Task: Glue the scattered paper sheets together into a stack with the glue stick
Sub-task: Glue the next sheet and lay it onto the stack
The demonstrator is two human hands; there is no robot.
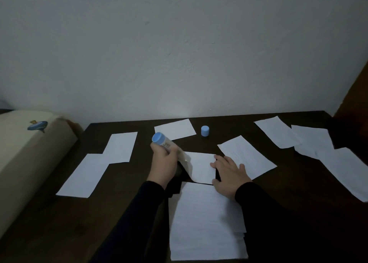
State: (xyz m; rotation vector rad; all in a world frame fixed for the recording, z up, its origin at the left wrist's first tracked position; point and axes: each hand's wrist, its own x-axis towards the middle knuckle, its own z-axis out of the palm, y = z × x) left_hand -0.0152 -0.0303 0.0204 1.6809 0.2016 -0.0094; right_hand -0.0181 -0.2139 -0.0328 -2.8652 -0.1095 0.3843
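Left hand (pixel 163 163): we grip the uncapped glue stick (pixel 162 141).
Right hand (pixel 229 173): flat, pressing small sheet (pixel 201 167).
Stack (pixel 205 223): begun, nearest us.
Loose sheets (pixel 119 147): several, both sides, unglued.

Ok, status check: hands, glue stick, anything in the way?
Left hand grips uncapped glue stick at small sheet. Right hand flat, pinning that sheet. Stack nearest. Cap upright behind, clear.

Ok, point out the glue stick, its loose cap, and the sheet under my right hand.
glue stick (pixel 161 141): head view, on its blue end.
cap (pixel 205 131): head view, on its side wall.
sheet (pixel 201 166): head view, on its bare middle, left of the right hand (pixel 229 173).
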